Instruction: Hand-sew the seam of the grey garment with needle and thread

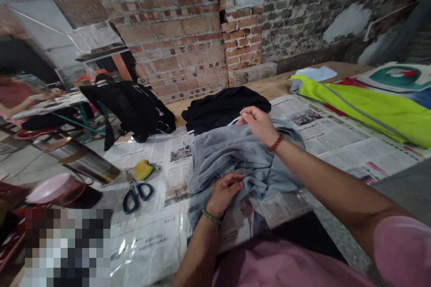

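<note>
A crumpled grey cloth garment (218, 152) lies in front of me on newspaper. My left hand (225, 193), with a green bead bracelet at the wrist, is closed in a pinch on a fold at its near edge. My right hand (257, 123), with a red bracelet, is raised over the garment's far part, thumb and fingertips pressed together. A faint thin thread (245, 152) runs down from the right fingers toward the cloth by the left hand. Any needle in the right fingertips is too small to make out. Behind the garment lies a bunched black cloth (225, 105).
Blue-handled scissors (138, 195) and a yellow sponge (143, 169) lie at left, near a steel flask (84, 159) and pink bowl (50, 188). A black bag (131, 107) stands behind. At right are a neon-yellow garment (363, 107) and an iron (399, 76). Another person (20, 98) sits far left.
</note>
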`<state>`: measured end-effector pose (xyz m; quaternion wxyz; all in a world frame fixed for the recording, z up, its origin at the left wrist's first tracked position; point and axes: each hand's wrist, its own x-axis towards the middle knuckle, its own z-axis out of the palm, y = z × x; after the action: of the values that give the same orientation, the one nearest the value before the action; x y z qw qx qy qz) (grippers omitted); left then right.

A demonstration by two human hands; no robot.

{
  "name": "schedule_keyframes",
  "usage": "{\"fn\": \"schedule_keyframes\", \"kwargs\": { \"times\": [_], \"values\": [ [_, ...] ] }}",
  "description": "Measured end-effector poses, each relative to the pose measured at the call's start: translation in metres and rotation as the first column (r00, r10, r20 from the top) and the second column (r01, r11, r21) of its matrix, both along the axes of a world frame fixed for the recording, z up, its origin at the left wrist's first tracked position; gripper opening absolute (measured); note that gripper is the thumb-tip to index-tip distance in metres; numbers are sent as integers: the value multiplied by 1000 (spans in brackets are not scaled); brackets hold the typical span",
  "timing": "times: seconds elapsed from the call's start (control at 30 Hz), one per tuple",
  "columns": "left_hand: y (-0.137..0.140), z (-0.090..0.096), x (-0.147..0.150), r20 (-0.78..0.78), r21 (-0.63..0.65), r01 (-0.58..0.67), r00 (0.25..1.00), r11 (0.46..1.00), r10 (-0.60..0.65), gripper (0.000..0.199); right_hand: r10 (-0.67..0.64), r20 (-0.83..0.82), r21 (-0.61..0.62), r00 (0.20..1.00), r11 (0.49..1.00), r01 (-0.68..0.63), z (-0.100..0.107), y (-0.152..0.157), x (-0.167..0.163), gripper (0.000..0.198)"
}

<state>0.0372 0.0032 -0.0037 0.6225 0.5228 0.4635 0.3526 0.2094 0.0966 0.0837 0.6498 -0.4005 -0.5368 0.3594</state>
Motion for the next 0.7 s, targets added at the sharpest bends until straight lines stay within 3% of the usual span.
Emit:
{"fn": "schedule_keyframes", "kwargs": {
  "times": [0.13, 0.27, 0.43, 0.57, 0.7],
  "values": [
    [1, -1, 0, 4, 29, -6, 1000, 1000, 6, 24, 102, 62, -128, 993, 987, -93, -18, -53, -15, 9],
    [2, -1, 1, -3, 52, 10, 1000, 999, -10, 25, 103, -22, -252, 994, 962, -105, -66, -95, -23, 18],
    [3, 0, 0, -85, 74, 32, 996, 997, -26, 23, 0, -39, -353, 999, 936, -13, -115, -85, -11, 20],
    [1, 3, -3, -167, 114, 138, 979, 984, -118, 25, -12, -174, -463, 985, 884, -71, -120, -70, -3, 21],
    [-4, 9, -8, -430, 235, 308, 883, 922, -186, 43, 2, -161, -479, 987, 874, -80, -118, -69, -4, 20]
  ]
}}
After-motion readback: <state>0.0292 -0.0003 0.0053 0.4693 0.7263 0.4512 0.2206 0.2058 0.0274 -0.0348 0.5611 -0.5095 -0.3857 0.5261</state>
